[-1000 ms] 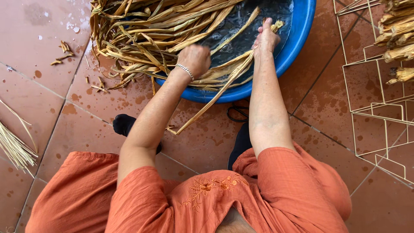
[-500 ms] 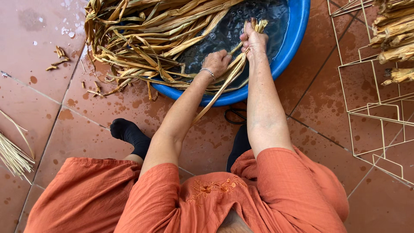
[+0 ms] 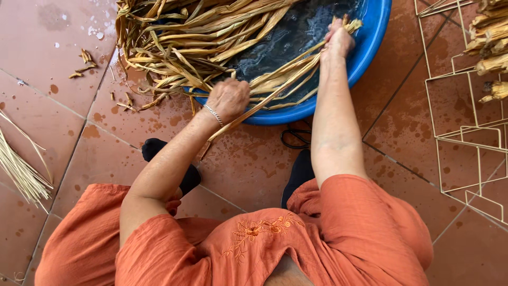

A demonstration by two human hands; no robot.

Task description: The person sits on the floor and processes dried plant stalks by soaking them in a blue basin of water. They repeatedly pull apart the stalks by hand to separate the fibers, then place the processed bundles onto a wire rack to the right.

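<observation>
You held a bundle of long dried leaves (image 3: 286,85) slantwise across the near rim of the blue basin (image 3: 370,47), its far end at about one o'clock over the dark water (image 3: 286,37) and its near end pointing to seven o'clock, out past the rim and over the wet tiles (image 3: 254,169). Your right hand (image 3: 338,39) was closed around the far end, fingers curled tight on the strips, with the frayed tips (image 3: 352,24) sticking out just beyond the knuckles. Your left hand (image 3: 228,98) was closed in a loose fist on the same bundle lower down, just at the basin's near edge; a thin bracelet (image 3: 214,114) sat on that wrist.

At eleven o'clock from the bundle, a heap of leaves (image 3: 190,42) filled the left half of the basin and spilled over its rim onto the floor. Small scraps (image 3: 84,61) lay on the tiles at ten o'clock. At nine o'clock, by the frame's edge, lay a sheaf of thin pale straws (image 3: 18,172). At three o'clock stood a pale wire rack (image 3: 465,137), with more dried stalks (image 3: 492,37) resting on it at two o'clock. Your feet in dark socks (image 3: 182,167) sat at six o'clock, below your orange sleeves (image 3: 370,222).
</observation>
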